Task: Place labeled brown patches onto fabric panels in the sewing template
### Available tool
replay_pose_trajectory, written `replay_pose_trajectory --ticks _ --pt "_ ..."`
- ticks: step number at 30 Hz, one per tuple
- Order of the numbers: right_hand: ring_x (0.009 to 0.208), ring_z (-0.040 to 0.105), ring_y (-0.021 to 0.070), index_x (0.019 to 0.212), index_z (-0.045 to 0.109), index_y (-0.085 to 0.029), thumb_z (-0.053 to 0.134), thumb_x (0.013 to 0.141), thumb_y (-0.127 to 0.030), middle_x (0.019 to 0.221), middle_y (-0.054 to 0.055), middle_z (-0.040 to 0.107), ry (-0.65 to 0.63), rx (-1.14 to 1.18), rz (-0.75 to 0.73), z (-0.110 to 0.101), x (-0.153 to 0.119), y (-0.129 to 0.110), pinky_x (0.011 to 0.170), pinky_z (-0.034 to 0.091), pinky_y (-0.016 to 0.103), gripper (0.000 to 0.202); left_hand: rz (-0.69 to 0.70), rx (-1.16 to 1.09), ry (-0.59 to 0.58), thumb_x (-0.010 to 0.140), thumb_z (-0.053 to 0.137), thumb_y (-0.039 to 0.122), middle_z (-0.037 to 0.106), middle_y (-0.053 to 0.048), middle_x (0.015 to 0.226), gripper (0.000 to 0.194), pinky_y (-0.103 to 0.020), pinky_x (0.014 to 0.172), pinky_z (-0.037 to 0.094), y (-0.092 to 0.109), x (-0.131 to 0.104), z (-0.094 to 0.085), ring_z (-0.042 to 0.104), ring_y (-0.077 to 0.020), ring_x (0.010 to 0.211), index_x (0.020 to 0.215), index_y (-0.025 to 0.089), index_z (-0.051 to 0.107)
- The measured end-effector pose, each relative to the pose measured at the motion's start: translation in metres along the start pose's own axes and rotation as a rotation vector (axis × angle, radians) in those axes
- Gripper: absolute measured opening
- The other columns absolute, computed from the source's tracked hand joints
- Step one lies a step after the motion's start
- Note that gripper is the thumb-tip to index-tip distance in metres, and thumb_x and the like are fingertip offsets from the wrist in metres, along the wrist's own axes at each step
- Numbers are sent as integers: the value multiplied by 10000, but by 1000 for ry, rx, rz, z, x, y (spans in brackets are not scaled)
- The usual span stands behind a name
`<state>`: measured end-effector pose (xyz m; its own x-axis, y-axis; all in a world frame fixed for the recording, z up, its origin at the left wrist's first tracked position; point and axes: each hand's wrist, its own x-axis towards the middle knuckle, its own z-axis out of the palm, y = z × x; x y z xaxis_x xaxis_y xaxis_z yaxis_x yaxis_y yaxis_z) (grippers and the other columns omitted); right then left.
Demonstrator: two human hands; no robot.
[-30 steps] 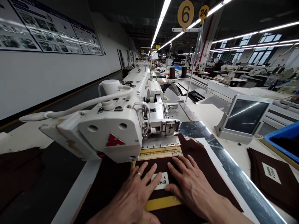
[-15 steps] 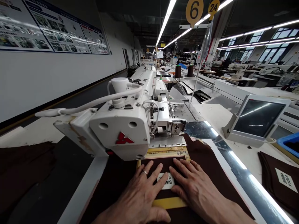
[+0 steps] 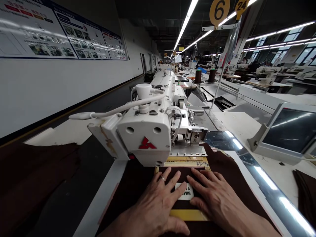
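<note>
Resting wide-spread on flat dark-brown cloth (image 3: 182, 175), left hand (image 3: 160, 199) and right hand (image 3: 216, 195) flank a white rectangular label (image 3: 189, 192), nine and three o'clock.

A sewing factory: thread cones (image 3: 198, 76) stand beyond the industrial sewing machine (image 3: 145, 135), more sewing machines (image 3: 268, 71) far to its right.
</note>
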<state>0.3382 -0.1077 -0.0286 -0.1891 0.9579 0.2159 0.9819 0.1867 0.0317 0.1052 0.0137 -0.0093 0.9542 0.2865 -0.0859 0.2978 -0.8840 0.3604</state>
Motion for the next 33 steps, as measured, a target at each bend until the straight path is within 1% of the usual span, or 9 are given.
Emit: replay_pose_trajectory --ticks 5,10,13,18,21,28,30,33 --pt "1213 573 361 1450 544 -312 601 973 -549 1511 53 490 4 -10 -3 5 -1 0 903 524 515 536 -14 18 1 813 432 880 198 -90 1673 975 -697 1157 262 2 -1 -1 136 -456 1522 1604 338 256" --pt "1225 566 346 1444 549 -319 583 982 -555 1512 51 491 47 -14 -10 8 -1 1 911 515 495 520 -26 3 -1 805 507 853 223 -111 1662 976 -704 1147 281 5 -1 -3 181 -465 1511 1596 323 292" --pt "1228 564 350 1439 555 -311 586 977 -563 1505 60 501 58 -17 -14 9 -1 1 910 512 499 528 -35 2 -13 804 503 855 216 -107 1665 976 -703 1153 272 7 -1 -5 176 -462 1513 1593 319 300" --pt "1216 573 356 1443 552 -305 615 965 -540 1508 66 495 56 -13 -17 11 -4 0 903 510 505 536 -45 4 -9 783 562 842 263 -120 1651 985 -711 1142 281 7 -1 -5 192 -466 1508 1581 312 333" --pt "1228 565 353 1447 548 -309 613 966 -543 1515 63 487 48 -11 -11 11 -4 0 926 505 510 539 -55 -15 -7 788 557 843 262 -110 1653 966 -699 1153 278 8 -1 -5 175 -454 1516 1575 323 347" --pt "1243 549 358 1445 548 -308 614 968 -526 1518 56 486 18 -10 -13 9 0 -3 943 503 529 529 -57 -5 -43 812 527 838 234 -129 1657 962 -736 1137 256 7 -4 -10 166 -468 1512 1587 309 317" --pt "1249 543 362 1443 552 -300 626 963 -504 1520 60 484 22 -7 -4 9 3 -5 951 500 533 527 -50 -3 -37 817 519 837 230 -133 1657 962 -733 1142 254 6 -5 -11 171 -463 1512 1591 308 307" --pt "1225 557 368 1423 577 -282 661 941 -479 1497 79 510 32 1 -12 7 6 -9 939 507 532 528 -49 7 -26 811 555 821 242 -138 1653 959 -722 1142 274 4 -7 -13 182 -463 1510 1586 305 324"
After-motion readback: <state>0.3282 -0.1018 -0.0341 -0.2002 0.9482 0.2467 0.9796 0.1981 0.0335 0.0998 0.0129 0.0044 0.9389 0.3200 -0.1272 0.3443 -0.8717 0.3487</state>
